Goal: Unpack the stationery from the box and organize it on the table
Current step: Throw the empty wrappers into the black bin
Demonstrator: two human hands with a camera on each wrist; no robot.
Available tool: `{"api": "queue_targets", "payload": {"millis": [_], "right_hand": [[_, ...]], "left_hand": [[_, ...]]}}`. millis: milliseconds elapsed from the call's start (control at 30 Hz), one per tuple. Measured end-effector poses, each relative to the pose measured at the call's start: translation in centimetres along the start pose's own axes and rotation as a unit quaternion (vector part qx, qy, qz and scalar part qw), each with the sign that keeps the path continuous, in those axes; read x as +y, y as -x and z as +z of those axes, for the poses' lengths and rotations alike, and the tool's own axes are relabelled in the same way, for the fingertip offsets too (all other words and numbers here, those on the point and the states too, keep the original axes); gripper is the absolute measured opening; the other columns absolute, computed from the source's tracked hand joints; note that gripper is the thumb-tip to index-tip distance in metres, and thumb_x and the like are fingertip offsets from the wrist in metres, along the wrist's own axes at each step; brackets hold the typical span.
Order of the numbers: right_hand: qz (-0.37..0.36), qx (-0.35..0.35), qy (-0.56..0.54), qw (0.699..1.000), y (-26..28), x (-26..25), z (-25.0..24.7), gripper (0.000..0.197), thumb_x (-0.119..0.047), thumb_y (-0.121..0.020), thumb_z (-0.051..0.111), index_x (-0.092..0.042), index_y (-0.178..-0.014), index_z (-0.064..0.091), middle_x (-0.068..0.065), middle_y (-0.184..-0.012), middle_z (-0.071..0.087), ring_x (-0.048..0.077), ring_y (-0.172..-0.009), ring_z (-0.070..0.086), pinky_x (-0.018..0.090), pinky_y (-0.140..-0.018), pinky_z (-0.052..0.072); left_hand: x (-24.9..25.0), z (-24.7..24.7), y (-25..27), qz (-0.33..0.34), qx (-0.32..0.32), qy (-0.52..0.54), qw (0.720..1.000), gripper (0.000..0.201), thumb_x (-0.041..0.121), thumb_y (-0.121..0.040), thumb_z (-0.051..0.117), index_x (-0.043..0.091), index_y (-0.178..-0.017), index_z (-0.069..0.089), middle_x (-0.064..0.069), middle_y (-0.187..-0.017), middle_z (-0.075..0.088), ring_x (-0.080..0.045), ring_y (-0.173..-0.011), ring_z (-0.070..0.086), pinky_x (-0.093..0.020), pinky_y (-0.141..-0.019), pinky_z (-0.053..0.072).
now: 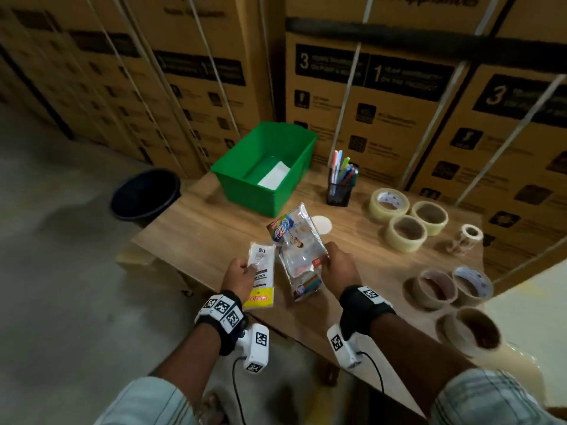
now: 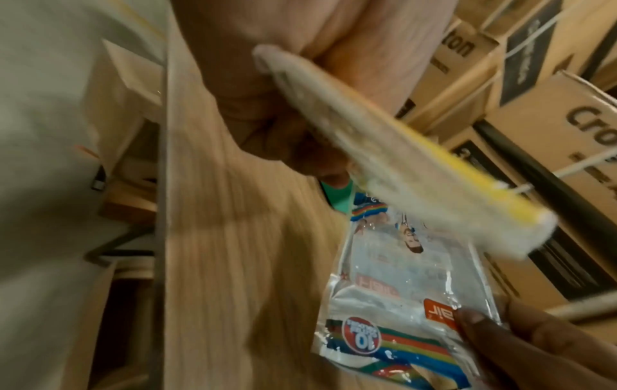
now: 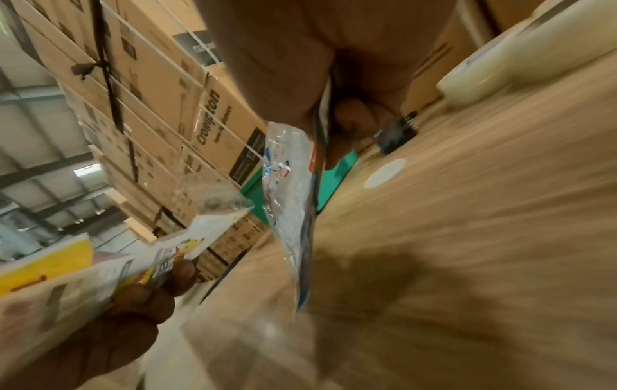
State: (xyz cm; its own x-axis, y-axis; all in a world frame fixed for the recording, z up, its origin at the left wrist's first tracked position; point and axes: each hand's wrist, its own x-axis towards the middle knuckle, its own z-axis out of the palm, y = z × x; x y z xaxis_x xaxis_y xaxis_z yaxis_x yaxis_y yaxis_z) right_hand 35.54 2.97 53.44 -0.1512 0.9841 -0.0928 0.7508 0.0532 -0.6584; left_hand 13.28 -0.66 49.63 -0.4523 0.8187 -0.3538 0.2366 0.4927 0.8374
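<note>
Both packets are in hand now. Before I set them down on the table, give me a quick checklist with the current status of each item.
1. Left hand grips the yellow-ended packet: ok, fingers curl round its edge.
2. Right hand pinches the clear rainbow-printed packet: ok, thumb on its side edge.
3. Packets apart from each other: ok in the head view, a narrow gap shows between them.
4. Bare table in front of the hands for setting down: ok.
5. Landing spot away from the tape rolls and pen holder: ok, both sit farther right and back.
6. Green box emptied: not ok, a white item lies inside.
</note>
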Motion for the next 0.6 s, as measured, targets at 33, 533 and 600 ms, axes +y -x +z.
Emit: {"api": "queue_targets", "payload": {"millis": [33, 533, 600], "right_hand": [[-0.001, -0.006, -0.006, 1.000, -0.7, -1.4, 1.2, 0.015, -0.010, -0.089, 0.049, -0.009, -0.103, 0.052, 0.019, -0.097, 0.067, 0.037, -0.090, 0.062, 0.029, -0.067, 0.040], [-0.065, -0.075, -0.043, 0.994, -13.9, -28.0, 22.3, 0.023, -0.009, -0.092, 0.050, -0.006, -0.113, 0.055, 0.020, -0.108, 0.066, 0.037, -0.101, 0.061, 0.039, -0.083, 0.048], [-0.056, -0.076, -0.044, 0.995, -16.0, -30.9, 24.0, 0.029, -0.008, -0.092, 0.051, -0.004, -0.120, 0.052, 0.021, -0.114, 0.064, 0.038, -0.106, 0.059, 0.040, -0.088, 0.047]], "left_hand": [[-0.6, -1.6, -0.8, -0.010, 0.020, 0.003, 1.000, 0.018, 0.016, -0.093, 0.055, 0.000, -0.101, 0.056, -0.014, -0.096, 0.067, -0.027, -0.085, 0.063, -0.032, -0.075, 0.049], [-6.2, -31.4, -18.0, -0.091, 0.132, 0.120, 0.980, 0.039, -0.003, -0.082, 0.061, 0.001, -0.117, 0.045, -0.018, -0.113, 0.063, -0.027, -0.092, 0.063, -0.036, -0.083, 0.052], [-6.2, -34.3, -20.6, -0.087, 0.128, 0.099, 0.983, 0.036, -0.002, -0.083, 0.063, 0.004, -0.110, 0.039, -0.011, -0.103, 0.060, -0.021, -0.086, 0.059, -0.031, -0.078, 0.047]]}}
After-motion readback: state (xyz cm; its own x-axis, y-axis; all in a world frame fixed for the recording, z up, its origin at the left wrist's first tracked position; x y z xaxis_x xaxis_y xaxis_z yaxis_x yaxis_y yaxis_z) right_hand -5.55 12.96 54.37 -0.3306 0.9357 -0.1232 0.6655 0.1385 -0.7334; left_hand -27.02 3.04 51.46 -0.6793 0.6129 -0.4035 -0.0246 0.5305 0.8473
